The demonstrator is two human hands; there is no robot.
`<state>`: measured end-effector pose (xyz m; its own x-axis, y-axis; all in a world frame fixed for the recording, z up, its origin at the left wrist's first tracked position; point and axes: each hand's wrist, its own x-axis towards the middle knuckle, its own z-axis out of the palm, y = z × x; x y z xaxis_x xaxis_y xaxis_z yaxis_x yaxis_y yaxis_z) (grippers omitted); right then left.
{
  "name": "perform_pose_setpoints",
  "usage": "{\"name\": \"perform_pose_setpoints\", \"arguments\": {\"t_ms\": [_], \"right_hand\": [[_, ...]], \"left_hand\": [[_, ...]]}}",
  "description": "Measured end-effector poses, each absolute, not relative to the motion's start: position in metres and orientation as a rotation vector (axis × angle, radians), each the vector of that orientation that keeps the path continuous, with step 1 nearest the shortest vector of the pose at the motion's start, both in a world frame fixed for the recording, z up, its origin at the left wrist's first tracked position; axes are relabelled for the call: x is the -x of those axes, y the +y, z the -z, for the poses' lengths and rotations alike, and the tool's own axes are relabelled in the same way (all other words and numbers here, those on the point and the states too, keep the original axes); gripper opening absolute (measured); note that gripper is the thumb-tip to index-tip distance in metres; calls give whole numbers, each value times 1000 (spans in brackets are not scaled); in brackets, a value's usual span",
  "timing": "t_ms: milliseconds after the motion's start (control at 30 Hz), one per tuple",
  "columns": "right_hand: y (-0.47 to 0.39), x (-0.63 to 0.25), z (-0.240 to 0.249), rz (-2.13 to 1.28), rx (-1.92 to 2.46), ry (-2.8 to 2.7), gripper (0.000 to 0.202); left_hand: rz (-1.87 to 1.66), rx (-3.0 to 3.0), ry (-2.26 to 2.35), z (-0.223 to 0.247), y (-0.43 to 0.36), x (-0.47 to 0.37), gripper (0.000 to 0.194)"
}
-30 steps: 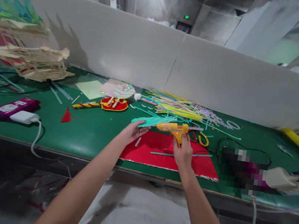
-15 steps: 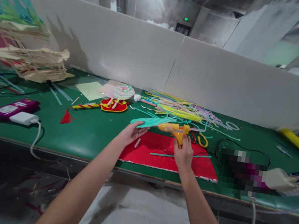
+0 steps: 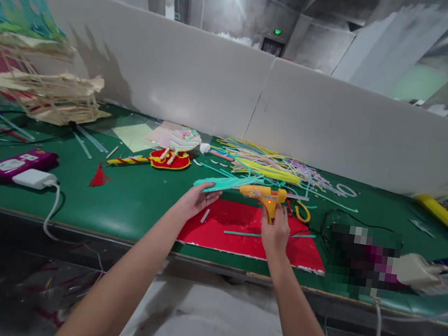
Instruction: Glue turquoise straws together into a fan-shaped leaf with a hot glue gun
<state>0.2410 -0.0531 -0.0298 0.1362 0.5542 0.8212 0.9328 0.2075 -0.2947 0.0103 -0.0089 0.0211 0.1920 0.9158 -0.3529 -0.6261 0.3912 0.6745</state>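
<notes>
My left hand (image 3: 197, 202) is closed on the near end of a turquoise pipe-cleaner piece (image 3: 226, 182), which points to the right. In my right hand (image 3: 276, 231) is a yellow glue gun (image 3: 264, 194), gripped by its handle, with a small orange light showing. The gun's nozzle is at the turquoise piece; whether they touch is unclear. Beneath both hands lies a red board (image 3: 238, 243) with a turquoise strip (image 3: 241, 233) and a short white piece (image 3: 205, 216) on it. Yellow-handled scissors (image 3: 303, 212) rest behind my right hand.
Loose coloured pipe cleaners (image 3: 266, 166) lie behind my hands. A red and yellow ornament (image 3: 170, 160) with a tassel is left of them. Purple power strip (image 3: 20, 165) at left, cables and a blurred-out area at right, stick model (image 3: 50, 94) far left, white partition (image 3: 179, 71) behind.
The glue gun and my right hand have shifted very slightly to the right. My left hand keeps its hold on the turquoise piece, and the view has moved a little.
</notes>
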Motion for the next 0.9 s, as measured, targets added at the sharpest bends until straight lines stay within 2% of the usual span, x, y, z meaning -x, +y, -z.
{"name": "perform_pose_setpoints", "arguments": {"t_ms": [600,800,900], "right_hand": [[-55,-241,25,535,1576,-1424,42],[-59,-234,12,224,1604,-1247,66],[-60,-233,6,27,1566,-1224,69]], "left_hand": [[-1134,-401,819,-17,-6,-10,4],[-1136,-402,828,-19,-7,-11,5],[-1134,-405,842,-18,-7,-11,6]]}}
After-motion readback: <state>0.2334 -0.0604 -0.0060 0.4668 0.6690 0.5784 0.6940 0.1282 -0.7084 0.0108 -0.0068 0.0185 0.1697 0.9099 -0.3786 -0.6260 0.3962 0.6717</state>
